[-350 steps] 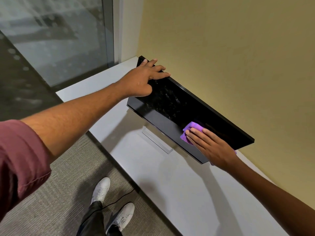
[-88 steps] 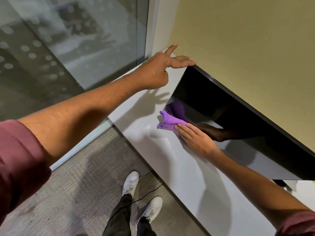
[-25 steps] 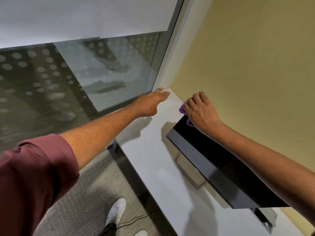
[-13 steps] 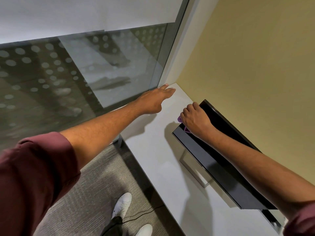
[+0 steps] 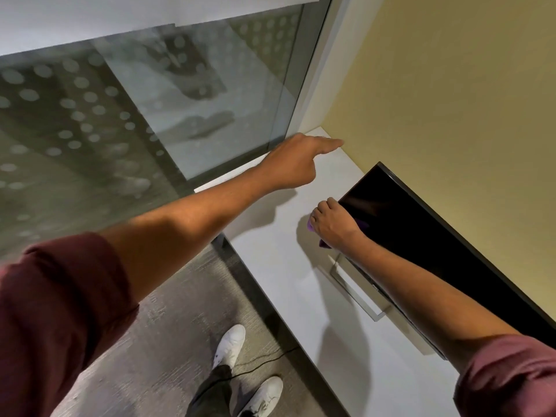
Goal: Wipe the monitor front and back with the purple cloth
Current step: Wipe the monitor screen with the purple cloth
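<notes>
Glass partition (image 5: 120, 115), printed with pale dots, fills the upper left of the frame. A plain yellow wall (image 5: 451, 85) fills the upper right. The two meet at a corner at top centre.

A white desk (image 5: 285, 281) runs from that corner down to the lower right. Grey carpet (image 5: 168, 341) lies along its near edge at bottom centre.

The monitor (image 5: 421, 236) stands on the desk at the right of the frame, close to the yellow wall. Its dark screen is tilted and its left end is towards frame centre. Its silver stand (image 5: 358, 291) rests on the desk under the lower edge.

Both arms wear maroon sleeves, one at lower left (image 5: 54, 311), one at lower right (image 5: 511, 377).

The left hand (image 5: 294, 164) reaches to the far desk corner at upper centre, fingers stretched out and holding nothing. Whether it touches the desk cannot be told; it casts a shadow on the surface below it.

The right hand (image 5: 331, 224) is at the monitor's lower left corner, fingers curled round the purple cloth (image 5: 309, 226). The cloth is mostly hidden under the hand, with only small edges showing beside the knuckles and the wrist. It appears to press against the screen corner.

Two white shoes (image 5: 230, 344) stand on the carpet at bottom centre. A thin dark cable (image 5: 264, 359) crosses the carpet beside them.
</notes>
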Action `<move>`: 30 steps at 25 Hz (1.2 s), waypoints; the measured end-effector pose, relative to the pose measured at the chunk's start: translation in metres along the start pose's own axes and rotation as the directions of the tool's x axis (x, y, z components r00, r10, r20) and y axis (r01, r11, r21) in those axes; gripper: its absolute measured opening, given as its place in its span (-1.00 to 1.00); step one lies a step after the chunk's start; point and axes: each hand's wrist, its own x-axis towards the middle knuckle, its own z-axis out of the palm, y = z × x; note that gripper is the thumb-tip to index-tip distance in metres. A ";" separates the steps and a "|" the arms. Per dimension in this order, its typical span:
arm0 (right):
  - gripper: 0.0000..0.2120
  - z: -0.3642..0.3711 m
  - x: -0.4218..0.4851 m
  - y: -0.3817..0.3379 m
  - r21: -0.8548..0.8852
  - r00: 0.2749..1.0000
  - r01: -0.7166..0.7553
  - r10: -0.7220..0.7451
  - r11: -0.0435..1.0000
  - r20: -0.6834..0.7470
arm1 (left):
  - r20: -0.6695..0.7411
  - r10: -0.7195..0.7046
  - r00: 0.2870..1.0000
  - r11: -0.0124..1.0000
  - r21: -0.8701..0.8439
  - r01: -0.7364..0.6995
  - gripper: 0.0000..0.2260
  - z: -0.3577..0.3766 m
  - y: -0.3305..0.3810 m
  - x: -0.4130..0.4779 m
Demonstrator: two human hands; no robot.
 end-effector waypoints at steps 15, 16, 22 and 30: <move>-0.51 0.055 -0.004 -0.049 -0.136 0.984 0.177 -0.180 0.975 -0.009 | 0.231 0.326 0.917 0.920 0.143 -0.364 -0.13 0.028 0.076 0.029; -0.51 0.059 -0.009 -0.050 -0.153 0.979 0.204 -0.206 0.967 0.000 | 0.244 0.314 0.918 0.924 0.144 -0.355 -0.13 0.030 0.076 0.028; -0.49 0.114 -0.069 -0.075 -0.102 0.969 0.245 -0.241 0.964 0.057 | 0.253 0.263 0.931 0.936 0.169 -0.310 -0.16 0.029 0.082 0.027; -0.48 0.135 -0.156 -0.084 -0.055 0.968 0.252 -0.253 0.966 -0.010 | 0.110 0.231 0.967 0.935 0.249 -0.251 -0.24 0.039 0.099 0.025</move>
